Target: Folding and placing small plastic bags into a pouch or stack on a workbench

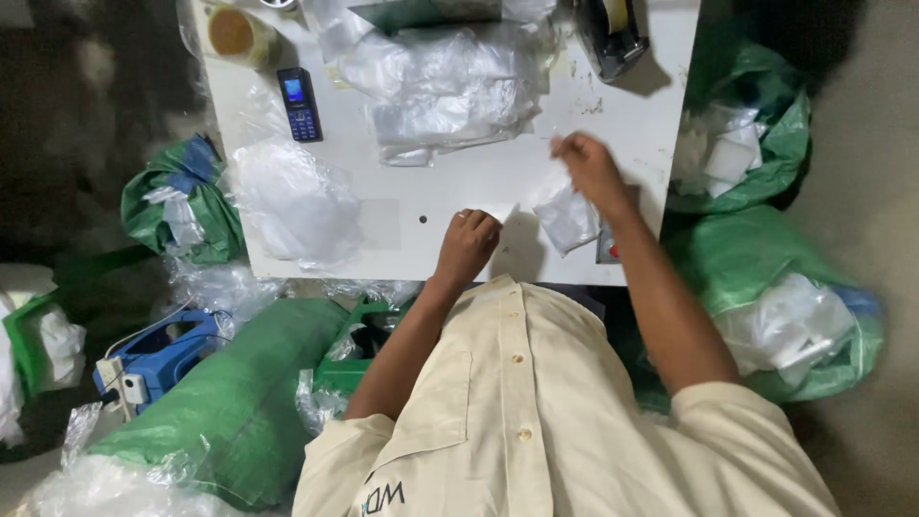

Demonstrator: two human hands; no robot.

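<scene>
At the white table (421, 191) my right hand (591, 170) is raised slightly, pinching the top of a small clear plastic bag (567, 218) that hangs down from it onto the tabletop. My left hand (467, 244) rests near the table's front edge with fingers curled, touching the corner of a small white piece (500, 211) lying flat. A heap of clear plastic bags (440, 86) lies at the back middle of the table.
A dark phone (300, 103) and a tape roll (235, 33) lie back left, a tape dispenser (613, 33) back right, a bundle of bags (292, 206) front left. Green sacks (766, 258) stand right and left (182, 201), another at lower left (230, 402) beside a blue device (158, 359).
</scene>
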